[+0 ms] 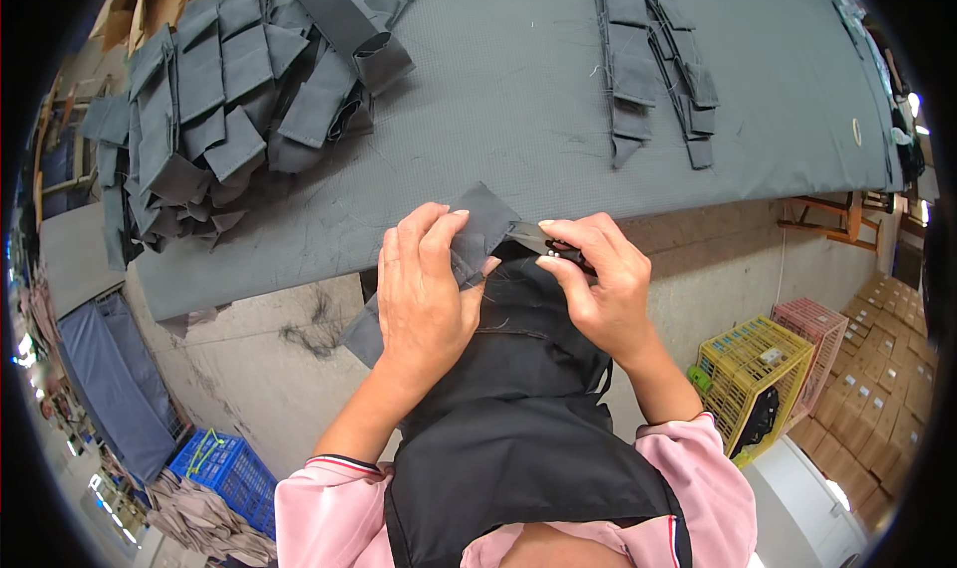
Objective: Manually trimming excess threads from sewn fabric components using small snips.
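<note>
My left hand point(429, 274) pinches a dark grey fabric strip point(485, 219) between thumb and fingers, just off the table's near edge. One end of the strip sticks up past my fingertips, and another part hangs below the hand. In my right hand point(603, 279) is a small pair of thread snips point(538, 237) with black grips. Its blades point left and meet the strip's right edge; whether they are closed on a thread is too small to tell. Both hands are over my black apron point(528, 369).
A large heap of similar grey strips point(219, 80) covers the table's point(478, 100) left side. Two rows of strips point(633, 70) lie farther right. Below stand a blue crate point(229, 478), a yellow crate point(753, 369) and stacked cardboard boxes point(882, 369). Loose dark threads point(314, 334) litter the floor.
</note>
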Motion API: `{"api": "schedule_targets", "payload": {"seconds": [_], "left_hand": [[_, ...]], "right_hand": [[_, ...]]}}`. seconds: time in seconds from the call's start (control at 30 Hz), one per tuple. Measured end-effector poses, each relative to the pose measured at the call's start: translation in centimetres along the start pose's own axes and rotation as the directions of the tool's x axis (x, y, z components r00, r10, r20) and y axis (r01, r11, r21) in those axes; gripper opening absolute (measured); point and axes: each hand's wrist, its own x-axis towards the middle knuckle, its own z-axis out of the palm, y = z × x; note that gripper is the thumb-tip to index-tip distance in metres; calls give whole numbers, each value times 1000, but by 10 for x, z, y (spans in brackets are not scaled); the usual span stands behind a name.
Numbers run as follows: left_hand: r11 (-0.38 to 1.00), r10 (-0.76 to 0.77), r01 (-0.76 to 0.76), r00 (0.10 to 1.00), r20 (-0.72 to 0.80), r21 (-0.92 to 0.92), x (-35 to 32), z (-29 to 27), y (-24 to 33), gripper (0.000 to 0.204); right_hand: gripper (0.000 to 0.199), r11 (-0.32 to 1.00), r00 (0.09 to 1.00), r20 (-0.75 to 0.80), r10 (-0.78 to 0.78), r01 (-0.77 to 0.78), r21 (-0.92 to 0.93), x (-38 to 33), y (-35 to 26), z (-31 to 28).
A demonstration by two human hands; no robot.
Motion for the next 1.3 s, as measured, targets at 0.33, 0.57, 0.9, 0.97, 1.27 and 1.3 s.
{"api": "schedule_targets", "payload": {"seconds": [0.33, 0.57, 0.9, 0.97, 1.27, 1.3], "left_hand": [[994, -40, 43, 999, 29, -101, 3, 8, 12, 84], [123, -101, 711, 703, 704, -692, -11, 0, -8, 61], [-266, -248, 750, 554, 795, -606, -6, -8, -8, 68], [-309, -241, 736, 552, 798, -602, -7, -8, -5, 66], [-208, -233, 748, 588, 775, -630, -6, -10, -1, 41], [-193, -237, 746, 595, 768, -637, -6, -10, 0, 38]], "right_hand": [[15, 381, 772, 401, 493, -606, 698, 21, 8, 32], [11, -94, 650, 641, 408, -669, 737, 29, 18, 33], [27, 970, 986, 31, 162, -165, 180, -7, 0, 21], [27, 991, 997, 1, 74, -74, 108, -10, 5, 17], [30, 982, 984, 19, -175, 176, -73, -6, 7, 21], [30, 982, 985, 19, -174, 175, -73, -7, 8, 22]]}}
